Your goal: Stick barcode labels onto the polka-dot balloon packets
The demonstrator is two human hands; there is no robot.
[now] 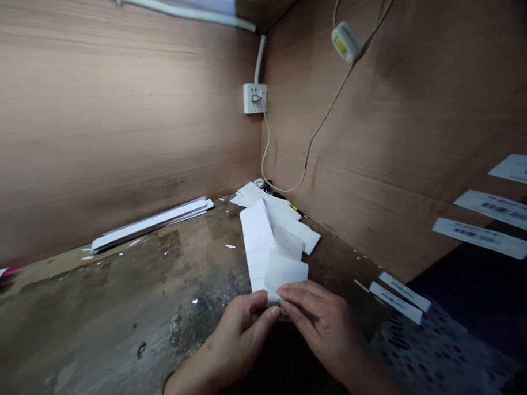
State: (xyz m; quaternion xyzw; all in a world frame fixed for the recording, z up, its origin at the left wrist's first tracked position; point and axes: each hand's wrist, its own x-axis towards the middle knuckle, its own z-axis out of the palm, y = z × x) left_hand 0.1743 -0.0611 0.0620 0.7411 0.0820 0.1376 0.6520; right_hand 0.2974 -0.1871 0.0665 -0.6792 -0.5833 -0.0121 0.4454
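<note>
A long white strip of label paper lies in folds on the worktop, its near end curling up to my hands. My left hand pinches the near end of the strip between thumb and finger. Close beside it, almost touching, my right hand grips the same end with thumb and fingertips. Just behind my fingers a white flap of the strip stands up. Whatever lies between the fingertips is mostly hidden.
Barcode labels stick to the right-hand wall, and two more labels lie at the worktop's right edge above a dotted plastic bag. Long white strips rest along the left wall. A cable hangs by the socket.
</note>
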